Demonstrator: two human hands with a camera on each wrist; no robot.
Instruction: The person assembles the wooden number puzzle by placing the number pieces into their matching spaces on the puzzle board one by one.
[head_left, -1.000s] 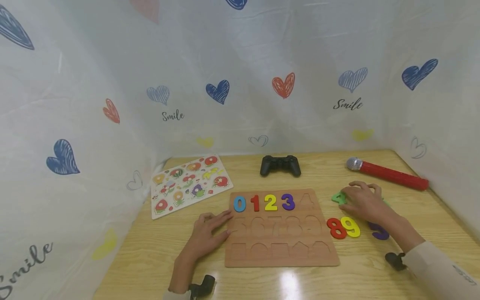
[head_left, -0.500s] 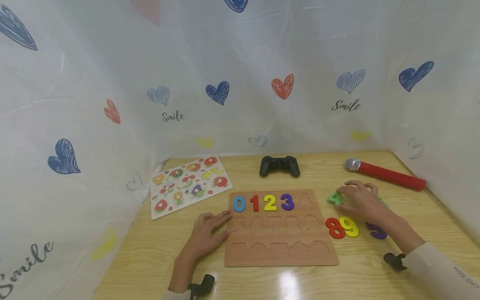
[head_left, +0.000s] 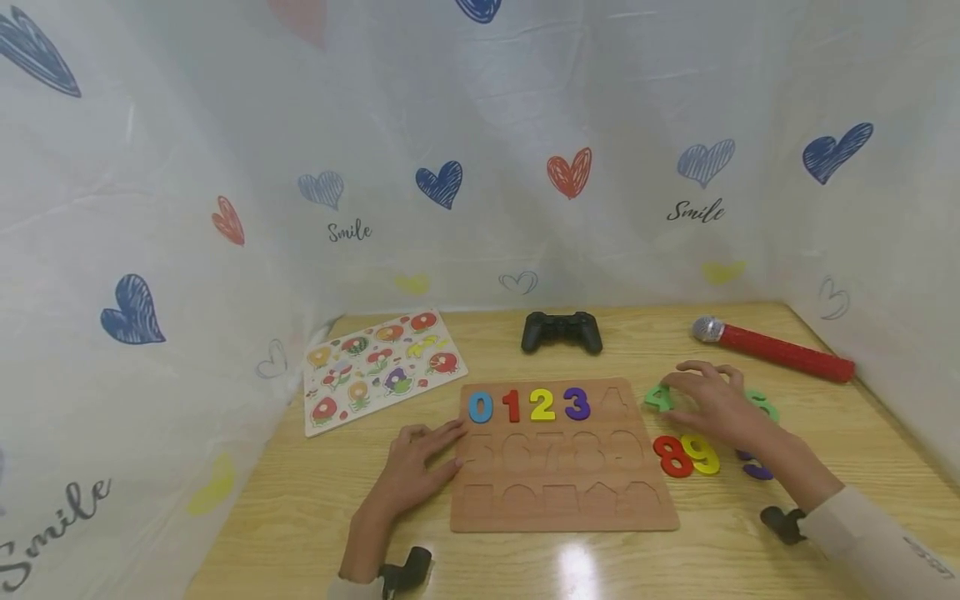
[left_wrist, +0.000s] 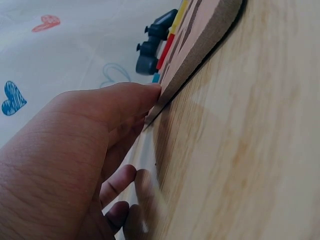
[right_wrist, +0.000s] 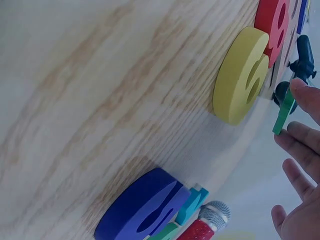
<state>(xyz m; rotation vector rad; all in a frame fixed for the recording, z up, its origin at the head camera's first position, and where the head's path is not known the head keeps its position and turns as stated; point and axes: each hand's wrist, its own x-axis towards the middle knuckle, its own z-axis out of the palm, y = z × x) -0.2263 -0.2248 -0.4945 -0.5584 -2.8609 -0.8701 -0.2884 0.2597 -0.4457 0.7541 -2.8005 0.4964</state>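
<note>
My right hand (head_left: 716, 408) pinches a green number 4 (head_left: 658, 397) between thumb and fingertips, just right of the wooden number board (head_left: 562, 521). In the right wrist view the green 4 (right_wrist: 284, 114) appears edge-on, raised off the table. Fingers and thumb of my left hand (head_left: 420, 468) touch the board's left edge, and the left wrist view shows the thumb against its side (left_wrist: 200, 55). Blue 0 (head_left: 480, 407), red 1 (head_left: 511, 407), yellow 2 (head_left: 542, 405) and purple 3 (head_left: 577, 404) fill slots along the top row.
Beside the board lie a red 8 (head_left: 672, 457) and a yellow 9 (head_left: 701, 455). A purple piece (right_wrist: 142, 210) and a green piece (head_left: 763, 406) are partly hidden. Further back are a fruit puzzle (head_left: 382, 371), a black game controller (head_left: 561, 332) and a red microphone (head_left: 780, 348).
My right hand has moved left with the green 4, bringing it closer to the board. More of the green piece behind the hand now shows. The left hand stays at the board's edge.
</note>
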